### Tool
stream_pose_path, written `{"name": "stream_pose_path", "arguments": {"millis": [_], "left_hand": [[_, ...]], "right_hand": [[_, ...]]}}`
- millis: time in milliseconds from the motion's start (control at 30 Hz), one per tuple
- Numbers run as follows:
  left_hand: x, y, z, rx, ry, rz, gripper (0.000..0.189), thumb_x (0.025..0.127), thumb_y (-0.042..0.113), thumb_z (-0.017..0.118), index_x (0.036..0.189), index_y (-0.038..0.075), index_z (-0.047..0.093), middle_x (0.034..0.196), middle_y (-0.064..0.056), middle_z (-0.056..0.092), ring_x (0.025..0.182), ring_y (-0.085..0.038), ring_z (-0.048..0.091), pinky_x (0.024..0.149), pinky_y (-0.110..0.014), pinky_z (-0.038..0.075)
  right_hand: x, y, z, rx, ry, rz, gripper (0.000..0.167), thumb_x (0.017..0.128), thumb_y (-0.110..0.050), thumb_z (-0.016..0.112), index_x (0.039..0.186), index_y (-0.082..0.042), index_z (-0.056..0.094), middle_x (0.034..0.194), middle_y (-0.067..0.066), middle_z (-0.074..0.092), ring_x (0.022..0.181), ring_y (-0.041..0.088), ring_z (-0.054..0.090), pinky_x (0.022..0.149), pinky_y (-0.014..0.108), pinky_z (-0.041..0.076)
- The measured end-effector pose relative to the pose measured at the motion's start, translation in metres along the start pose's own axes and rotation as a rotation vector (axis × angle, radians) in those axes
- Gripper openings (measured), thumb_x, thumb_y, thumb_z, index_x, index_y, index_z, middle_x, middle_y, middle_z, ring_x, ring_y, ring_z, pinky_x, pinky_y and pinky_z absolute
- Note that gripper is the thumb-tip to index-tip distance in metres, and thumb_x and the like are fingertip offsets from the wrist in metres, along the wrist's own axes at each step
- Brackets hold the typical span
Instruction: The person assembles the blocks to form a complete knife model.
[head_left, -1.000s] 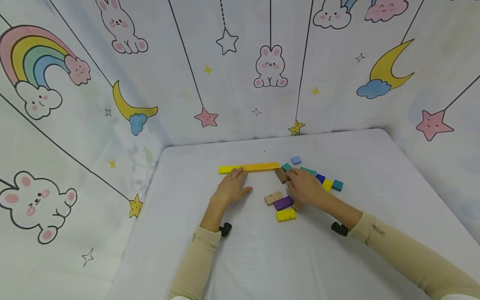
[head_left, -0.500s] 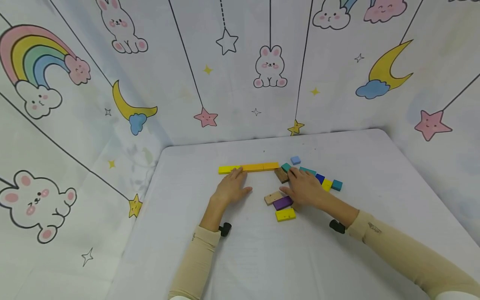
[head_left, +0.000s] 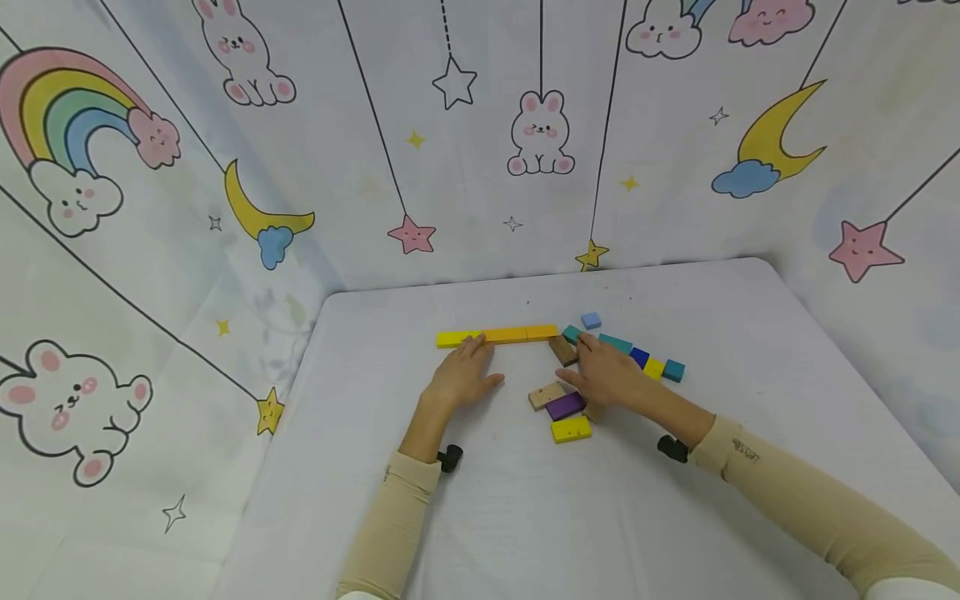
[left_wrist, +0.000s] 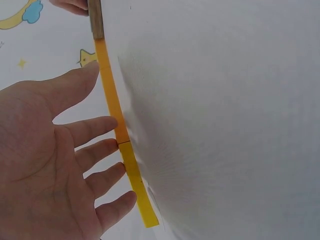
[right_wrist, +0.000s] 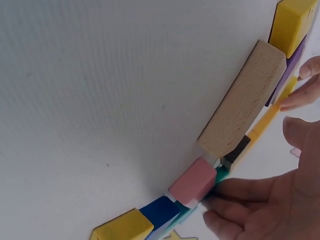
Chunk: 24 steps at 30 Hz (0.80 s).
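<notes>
Yellow blocks [head_left: 453,340] and orange blocks [head_left: 542,332] lie end to end in a straight row at the back of the table. My left hand [head_left: 459,375] touches the row's near side with spread, fairly straight fingertips; in the left wrist view the thumb stands apart from the other fingers. At the row's right end a dark brown block [head_left: 563,350] lies at a slant. My right hand [head_left: 611,375] has its fingertips at a small teal block [head_left: 572,333], its thumb held away to the left. Under that hand, the right wrist view shows a pink block [right_wrist: 194,181].
In front of my right hand lie a light wooden block [head_left: 547,396], a purple block [head_left: 566,406] and a yellow block [head_left: 572,430]. To its right are a long teal block [head_left: 616,342], a blue block [head_left: 640,357] and others. A pale blue block [head_left: 591,320] sits behind.
My right thumb has swung left, away from the fingers, and the small teal block has shifted very slightly left. My left hand stays in place on the row.
</notes>
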<state>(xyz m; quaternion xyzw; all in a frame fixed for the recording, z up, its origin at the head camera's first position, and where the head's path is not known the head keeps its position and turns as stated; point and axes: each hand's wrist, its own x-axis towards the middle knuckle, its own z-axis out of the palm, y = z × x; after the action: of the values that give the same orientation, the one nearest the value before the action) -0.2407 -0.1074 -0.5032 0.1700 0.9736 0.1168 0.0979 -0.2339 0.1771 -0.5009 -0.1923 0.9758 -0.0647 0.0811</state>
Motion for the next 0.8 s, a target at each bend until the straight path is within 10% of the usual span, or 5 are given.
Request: {"name": "stream_pose_path", "arguments": {"millis": [800], "left_hand": [[0.000,-0.001,0.001,-0.003,-0.009,-0.003,0.069,0.105,0.046,0.061,0.160,0.009,0.042,0.173,-0.009,0.022,0.160,-0.030,0.018,0.129,-0.046,0.019]], "right_hand": [[0.011,0.001,0.004,-0.022,0.029,0.028,0.086,0.105,-0.056,0.055,0.149,0.017,0.040,0.159,0.033,0.033,0.140,0.046,0.047,0.118,0.056,0.038]]}}
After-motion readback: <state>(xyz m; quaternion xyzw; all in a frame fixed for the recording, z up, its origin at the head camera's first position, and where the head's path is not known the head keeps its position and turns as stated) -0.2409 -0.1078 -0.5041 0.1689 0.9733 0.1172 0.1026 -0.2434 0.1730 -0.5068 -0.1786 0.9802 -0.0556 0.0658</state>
